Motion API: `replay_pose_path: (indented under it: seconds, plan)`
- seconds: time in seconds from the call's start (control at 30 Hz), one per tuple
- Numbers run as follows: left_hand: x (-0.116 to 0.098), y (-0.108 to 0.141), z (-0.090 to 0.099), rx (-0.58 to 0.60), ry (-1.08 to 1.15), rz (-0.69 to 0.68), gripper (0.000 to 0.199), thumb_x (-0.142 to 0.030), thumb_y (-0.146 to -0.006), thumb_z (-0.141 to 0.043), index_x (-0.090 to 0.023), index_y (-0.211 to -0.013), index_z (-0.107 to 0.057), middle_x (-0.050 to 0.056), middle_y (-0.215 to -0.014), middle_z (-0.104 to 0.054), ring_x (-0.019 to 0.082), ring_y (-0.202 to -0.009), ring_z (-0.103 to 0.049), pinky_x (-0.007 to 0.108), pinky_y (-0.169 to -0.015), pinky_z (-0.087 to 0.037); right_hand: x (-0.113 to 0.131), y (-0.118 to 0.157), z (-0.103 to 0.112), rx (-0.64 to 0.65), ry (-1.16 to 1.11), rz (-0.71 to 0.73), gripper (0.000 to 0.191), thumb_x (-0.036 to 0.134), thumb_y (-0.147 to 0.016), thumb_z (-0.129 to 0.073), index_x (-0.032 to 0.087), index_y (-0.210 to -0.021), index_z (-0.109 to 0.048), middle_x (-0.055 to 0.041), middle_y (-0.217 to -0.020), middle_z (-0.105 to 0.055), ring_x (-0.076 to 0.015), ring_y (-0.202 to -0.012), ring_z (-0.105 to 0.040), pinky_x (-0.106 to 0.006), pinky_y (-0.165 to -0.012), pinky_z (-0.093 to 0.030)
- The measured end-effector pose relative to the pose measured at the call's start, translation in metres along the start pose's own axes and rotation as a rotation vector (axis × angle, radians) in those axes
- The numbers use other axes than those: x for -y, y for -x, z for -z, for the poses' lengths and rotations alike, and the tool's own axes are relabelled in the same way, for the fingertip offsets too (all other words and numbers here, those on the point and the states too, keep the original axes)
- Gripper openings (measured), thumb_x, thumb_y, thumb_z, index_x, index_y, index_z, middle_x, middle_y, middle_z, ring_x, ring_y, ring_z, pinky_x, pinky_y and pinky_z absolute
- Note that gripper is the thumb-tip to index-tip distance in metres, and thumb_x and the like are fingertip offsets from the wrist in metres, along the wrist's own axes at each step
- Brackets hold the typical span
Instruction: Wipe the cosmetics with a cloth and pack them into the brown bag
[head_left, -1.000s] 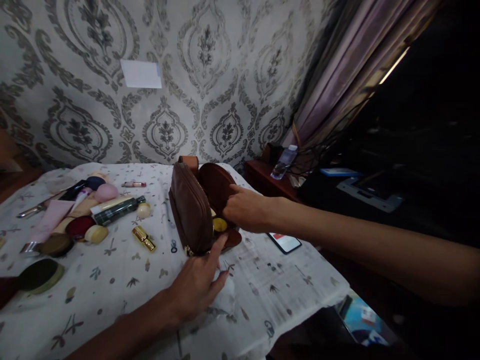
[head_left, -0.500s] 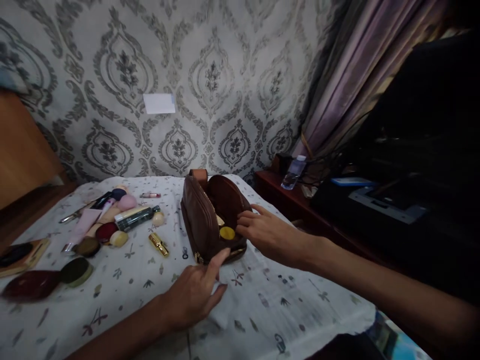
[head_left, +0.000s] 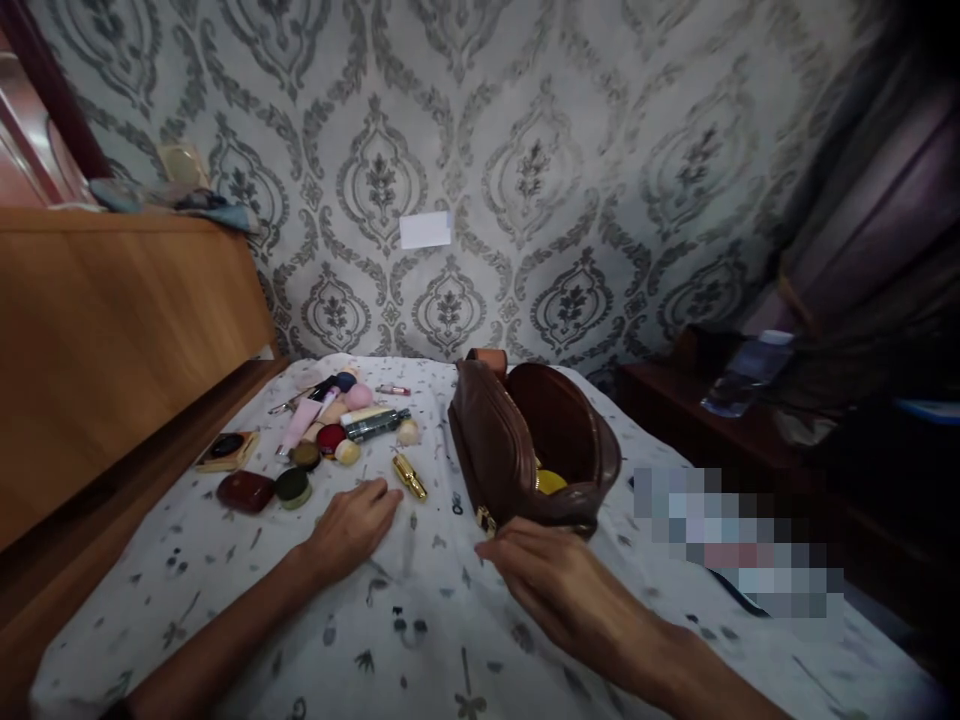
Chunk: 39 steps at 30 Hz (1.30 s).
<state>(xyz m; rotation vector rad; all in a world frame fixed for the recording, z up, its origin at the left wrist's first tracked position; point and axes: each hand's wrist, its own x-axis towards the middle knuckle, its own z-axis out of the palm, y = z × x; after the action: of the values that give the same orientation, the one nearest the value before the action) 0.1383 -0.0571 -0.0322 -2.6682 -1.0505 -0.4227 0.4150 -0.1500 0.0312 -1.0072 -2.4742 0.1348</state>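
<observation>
A brown bag stands unzipped on the patterned white cloth, with a yellow round item inside. My right hand is at the bag's front edge, near the gold zipper pull; its fingers are bent together, and what they hold, if anything, is hidden. Left of it, my left hand rests low over the cloth with curled fingers, close to a gold tube. Whether that hand touches the tube or holds anything is unclear.
Several cosmetics lie at the left, among them a green bottle, a dark red case and a pink sponge. A wooden cabinet borders the left side. On the right, a plastic bottle stands on a dark red surface.
The view has swung left. My left hand has moved from before the bag toward the gold tube. My right hand has left the bag's right side for its front edge.
</observation>
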Motion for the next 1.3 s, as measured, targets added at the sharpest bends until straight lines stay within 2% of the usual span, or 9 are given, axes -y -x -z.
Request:
replay_pose_path:
  seconds: [0.13,0.3,0.43,0.57,0.67,0.8,1.1,1.2,1.3]
  plan:
    - [0.01,0.006,-0.009,0.027,0.07,0.089,0.019,-0.026,-0.098,-0.041,-0.02,-0.099,-0.059,0.004,-0.091,-0.061,0.018,-0.082,-0.062,0.027,-0.065,-0.048,-0.002,-0.027,-0.042,-0.011,-0.127,-0.12,0.025,0.013,-0.093,-0.046,0.017,-0.109,-0.064,-0.0096,-0.097,-0.067,-0.0208,-0.092,-0.063,-0.032,-0.08,-0.053]
    - [0.011,0.009,-0.016,0.034,0.162,0.178,0.013,-0.028,-0.095,-0.049,-0.021,-0.098,-0.06,0.004,-0.094,-0.061,0.019,-0.089,-0.062,0.028,-0.072,-0.049,-0.019,-0.069,-0.091,-0.1,-0.121,-0.254,0.042,0.009,-0.082,-0.052,0.016,-0.124,-0.058,-0.0143,-0.129,-0.057,-0.0268,-0.122,-0.052,-0.043,-0.104,-0.045]
    - [0.01,0.009,-0.016,0.021,0.164,0.215,0.011,-0.026,-0.095,-0.05,-0.021,-0.094,-0.06,0.003,-0.094,-0.062,0.018,-0.088,-0.063,0.027,-0.071,-0.049,-0.03,-0.092,-0.127,-0.21,-0.155,-0.32,0.045,0.009,-0.082,-0.048,0.015,-0.127,-0.055,-0.0144,-0.122,-0.059,-0.0256,-0.117,-0.055,-0.044,-0.103,-0.046]
    - [0.01,0.01,-0.018,-0.008,0.165,0.23,0.011,-0.024,-0.094,-0.049,-0.021,-0.093,-0.059,0.003,-0.094,-0.062,0.019,-0.09,-0.063,0.028,-0.072,-0.049,-0.039,-0.092,-0.151,-0.368,-0.238,-0.268,0.042,0.008,-0.081,-0.046,0.017,-0.121,-0.058,-0.0127,-0.122,-0.061,-0.0246,-0.118,-0.055,-0.044,-0.104,-0.046]
    - [0.01,0.009,-0.02,-0.029,0.169,0.24,0.01,-0.021,-0.093,-0.049,-0.022,-0.091,-0.059,0.002,-0.092,-0.062,0.019,-0.088,-0.063,0.028,-0.073,-0.049,-0.046,-0.087,-0.155,-0.404,-0.31,-0.264,0.035,0.011,-0.082,-0.047,0.019,-0.113,-0.061,-0.0118,-0.119,-0.063,-0.0242,-0.114,-0.059,-0.042,-0.1,-0.049]
    - [0.011,0.006,-0.022,-0.057,0.18,0.265,0.011,-0.019,-0.092,-0.049,-0.022,-0.091,-0.06,0.002,-0.092,-0.063,0.018,-0.087,-0.064,0.028,-0.073,-0.05,-0.046,-0.085,-0.147,-0.395,-0.365,-0.283,0.029,0.014,-0.082,-0.048,0.018,-0.107,-0.062,-0.0109,-0.111,-0.066,-0.024,-0.106,-0.063,-0.041,-0.094,-0.052]
    - [0.017,0.006,-0.019,-0.124,0.22,0.342,0.014,-0.021,-0.095,-0.045,-0.022,-0.092,-0.059,0.003,-0.092,-0.063,0.018,-0.084,-0.065,0.028,-0.075,-0.051,-0.047,-0.087,-0.149,-0.377,-0.318,-0.289,0.03,0.018,-0.084,-0.046,0.018,-0.11,-0.06,-0.0134,-0.112,-0.061,-0.0258,-0.107,-0.062,-0.045,-0.093,-0.052]
    - [0.02,0.006,-0.013,-0.136,0.202,0.392,0.017,-0.023,-0.097,-0.042,-0.021,-0.092,-0.059,0.004,-0.092,-0.064,0.018,-0.084,-0.064,0.029,-0.074,-0.051,-0.049,-0.086,-0.152,-0.369,-0.32,-0.279,0.03,0.019,-0.086,-0.045,0.018,-0.111,-0.06,-0.014,-0.112,-0.061,-0.0261,-0.109,-0.061,-0.046,-0.095,-0.051]
    - [0.036,-0.002,0.002,-0.124,0.167,0.441,0.018,-0.025,-0.098,-0.042,-0.022,-0.097,-0.06,0.004,-0.097,-0.065,0.019,-0.089,-0.064,0.03,-0.078,-0.05,-0.047,-0.085,-0.15,-0.353,-0.327,-0.282,0.029,0.019,-0.087,-0.044,0.02,-0.111,-0.06,-0.0129,-0.115,-0.06,-0.0251,-0.111,-0.061,-0.045,-0.097,-0.051]
